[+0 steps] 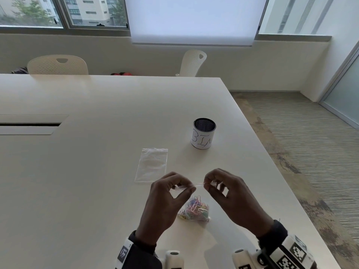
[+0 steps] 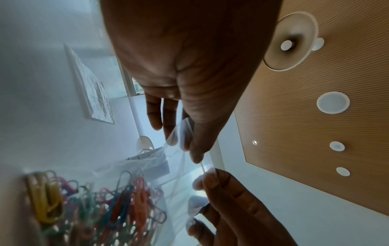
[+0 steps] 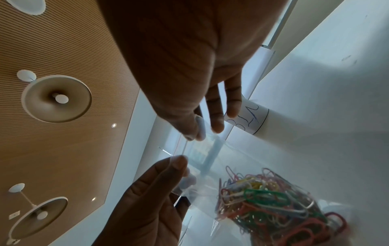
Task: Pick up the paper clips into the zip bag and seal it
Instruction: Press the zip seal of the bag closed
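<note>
Sealing: both hands pinch the top strip of the clear plastic zip bag (image 1: 194, 202), which hangs between them with its bottom touching or just above the white table (image 1: 97, 152).
Left hand: the left hand (image 1: 167, 199) has thumb and forefinger closed on the left part of the zip strip; other fingers loosely curled.
Right hand: the right hand (image 1: 231, 193) pinches the right end of the same strip in the same way.
Contents: the multicoloured plastic-coated paper clips (image 1: 195, 209) lie bunched in the bag's bottom, below the hands.
Weight: light, I judge, though the clump pulls the film taut from the strip.
Feel: film thin, limp and slick; the zip rib is the only firm part, so that is where to grip.
Hold: press along the rib from one end to the other; whether it is already closed I cannot tell.
Risk: a pinch on loose film would slip or crease.
Nearby: an empty clear zip bag (image 1: 152, 165) lies flat beyond the hands; a black mesh cup with a handwritten white paper label (image 1: 203, 133) stands further off.
</note>
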A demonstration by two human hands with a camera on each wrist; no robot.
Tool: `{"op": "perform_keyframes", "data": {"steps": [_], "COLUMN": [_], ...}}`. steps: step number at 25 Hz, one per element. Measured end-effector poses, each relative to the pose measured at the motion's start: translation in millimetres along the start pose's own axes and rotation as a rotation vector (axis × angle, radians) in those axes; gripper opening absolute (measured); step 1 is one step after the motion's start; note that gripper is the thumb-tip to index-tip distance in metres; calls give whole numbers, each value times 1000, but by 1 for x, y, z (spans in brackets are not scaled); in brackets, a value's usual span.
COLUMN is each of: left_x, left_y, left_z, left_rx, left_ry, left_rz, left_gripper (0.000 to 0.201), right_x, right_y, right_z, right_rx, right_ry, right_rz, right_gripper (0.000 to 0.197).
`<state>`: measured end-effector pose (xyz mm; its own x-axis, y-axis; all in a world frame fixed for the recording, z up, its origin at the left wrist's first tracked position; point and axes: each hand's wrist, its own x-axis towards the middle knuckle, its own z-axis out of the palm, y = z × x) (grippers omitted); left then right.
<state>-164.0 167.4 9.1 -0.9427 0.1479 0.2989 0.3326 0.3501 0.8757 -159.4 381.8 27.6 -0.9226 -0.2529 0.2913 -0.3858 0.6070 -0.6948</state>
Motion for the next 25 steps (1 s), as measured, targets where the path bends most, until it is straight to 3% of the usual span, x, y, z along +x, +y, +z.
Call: {"op": "perform_keyframes", "data": {"steps": [5,12,18,25], "left_x": [-1,-2,-7,-8], "left_y": [-2,-7,-12,-8], "left_z": [0,-6,0,-5], "left_rx": [18,45,109,53], "left_ry": [-20,-4,36,-42], "left_rz": [52,33,75,102], "left_gripper": [17,9,8,11], "right_x": [0,1,0,-3], "right_y": [-3,-2,-3,-2], "right_z": [3,2,5,2], "right_rx": [47,12,56,165], "right_ry": [-88,-6,-44,-41], "right_rz": [-19,-7,-6,40], "right_gripper": [10,13,15,19]}}
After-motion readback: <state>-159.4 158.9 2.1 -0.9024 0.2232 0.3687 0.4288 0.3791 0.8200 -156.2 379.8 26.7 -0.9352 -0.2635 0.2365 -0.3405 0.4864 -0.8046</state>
